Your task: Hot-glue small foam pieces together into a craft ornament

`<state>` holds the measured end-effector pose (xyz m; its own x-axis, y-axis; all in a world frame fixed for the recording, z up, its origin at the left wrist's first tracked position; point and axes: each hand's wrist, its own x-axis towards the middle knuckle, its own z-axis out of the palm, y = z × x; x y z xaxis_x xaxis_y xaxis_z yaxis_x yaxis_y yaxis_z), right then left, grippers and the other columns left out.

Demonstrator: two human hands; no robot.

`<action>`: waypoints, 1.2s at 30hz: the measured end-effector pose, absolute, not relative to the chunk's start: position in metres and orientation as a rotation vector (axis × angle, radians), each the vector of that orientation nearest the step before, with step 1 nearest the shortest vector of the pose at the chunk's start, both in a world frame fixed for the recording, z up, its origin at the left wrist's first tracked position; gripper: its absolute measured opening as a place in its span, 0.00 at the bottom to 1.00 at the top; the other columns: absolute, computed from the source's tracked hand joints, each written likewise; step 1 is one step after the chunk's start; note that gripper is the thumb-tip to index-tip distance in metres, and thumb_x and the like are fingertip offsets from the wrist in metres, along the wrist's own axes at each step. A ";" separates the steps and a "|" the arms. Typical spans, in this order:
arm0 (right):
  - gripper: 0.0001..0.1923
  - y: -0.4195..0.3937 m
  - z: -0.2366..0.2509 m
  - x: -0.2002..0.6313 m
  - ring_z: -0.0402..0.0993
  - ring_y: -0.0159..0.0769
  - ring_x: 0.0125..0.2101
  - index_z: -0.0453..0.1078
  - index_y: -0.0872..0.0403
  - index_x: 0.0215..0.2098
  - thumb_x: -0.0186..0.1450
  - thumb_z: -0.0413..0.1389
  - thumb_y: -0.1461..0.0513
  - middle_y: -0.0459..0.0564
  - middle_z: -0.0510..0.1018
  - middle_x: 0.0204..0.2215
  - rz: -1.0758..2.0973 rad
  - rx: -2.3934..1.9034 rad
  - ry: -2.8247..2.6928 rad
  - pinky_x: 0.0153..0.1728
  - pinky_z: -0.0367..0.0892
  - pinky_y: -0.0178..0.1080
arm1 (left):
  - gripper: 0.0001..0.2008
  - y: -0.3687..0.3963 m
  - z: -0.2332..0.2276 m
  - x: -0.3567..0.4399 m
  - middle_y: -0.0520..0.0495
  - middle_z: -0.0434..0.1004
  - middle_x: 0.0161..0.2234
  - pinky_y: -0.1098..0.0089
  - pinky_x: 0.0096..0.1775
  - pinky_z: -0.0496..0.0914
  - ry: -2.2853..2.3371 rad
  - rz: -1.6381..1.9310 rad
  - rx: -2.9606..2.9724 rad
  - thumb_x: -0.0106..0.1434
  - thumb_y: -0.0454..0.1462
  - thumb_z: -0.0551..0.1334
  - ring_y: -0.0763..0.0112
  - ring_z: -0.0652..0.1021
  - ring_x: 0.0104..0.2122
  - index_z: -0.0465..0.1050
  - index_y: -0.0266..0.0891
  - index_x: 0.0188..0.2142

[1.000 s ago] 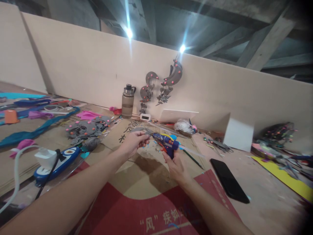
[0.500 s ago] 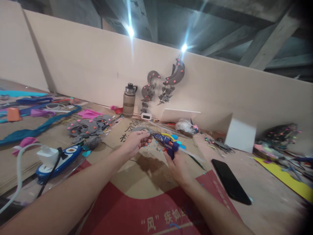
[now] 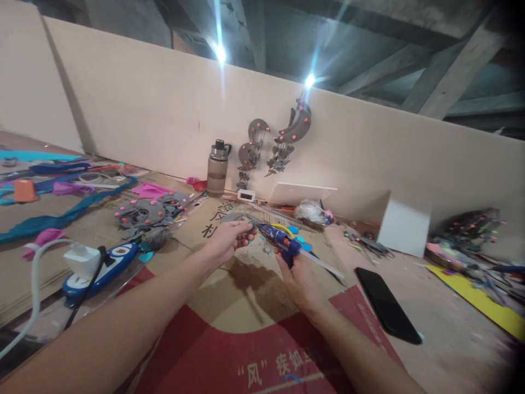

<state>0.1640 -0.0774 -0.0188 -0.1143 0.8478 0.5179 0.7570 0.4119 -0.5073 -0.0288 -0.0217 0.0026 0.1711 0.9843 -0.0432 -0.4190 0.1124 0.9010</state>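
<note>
The right hand (image 3: pixel 297 279) is wrapped around the grip of a blue glue gun (image 3: pixel 281 239), holding it just above the cardboard (image 3: pixel 229 298) that covers the worktop, nozzle pointing left. The left hand (image 3: pixel 227 241) meets that nozzle with its fingers pinched on a small grey piece (image 3: pixel 238 218) (too small to make out its shape). A clear glue stick (image 3: pixel 324 264) juts from the back of the gun toward the right.

To the right of the hands a black phone (image 3: pixel 388 312) lies flat. To the left sits a pile of grey felt cut-outs (image 3: pixel 150 214) with pink dots, and nearer, a blue power strip (image 3: pixel 104 267) with a white plug (image 3: pixel 84 260) in it. A bottle (image 3: pixel 216 169) stands upright by the wall, beside grey moon shapes (image 3: pixel 295 128) hung on the board.
</note>
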 end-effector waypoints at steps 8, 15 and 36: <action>0.18 -0.077 -0.020 0.163 0.70 0.47 0.48 0.67 0.58 0.46 0.66 0.45 0.55 0.60 0.74 0.43 0.176 -1.355 -1.916 0.48 0.65 0.49 | 0.05 -0.020 0.002 -0.030 0.46 0.74 0.24 0.82 0.21 0.64 0.824 1.236 0.871 0.56 0.31 0.62 0.82 0.71 0.20 0.74 0.30 0.27; 0.19 -0.077 -0.020 0.164 0.70 0.47 0.48 0.67 0.58 0.47 0.66 0.45 0.55 0.60 0.74 0.44 0.145 -1.358 -1.921 0.48 0.65 0.50 | 0.05 -0.021 0.002 -0.029 0.45 0.74 0.24 0.82 0.21 0.64 0.806 1.218 0.900 0.56 0.33 0.62 0.81 0.71 0.20 0.74 0.30 0.27; 0.17 -0.078 -0.020 0.163 0.71 0.47 0.46 0.68 0.57 0.43 0.66 0.45 0.55 0.59 0.76 0.40 0.153 -1.365 -1.919 0.48 0.65 0.49 | 0.06 -0.022 0.002 -0.030 0.46 0.74 0.24 0.81 0.22 0.63 0.812 1.236 0.928 0.55 0.34 0.64 0.82 0.71 0.20 0.74 0.30 0.27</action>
<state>0.1633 -0.0778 -0.0203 -0.1381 0.8497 0.5089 0.7585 0.4211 -0.4974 -0.0297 -0.0220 0.0022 0.1578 0.9873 -0.0165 -0.4070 0.0803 0.9099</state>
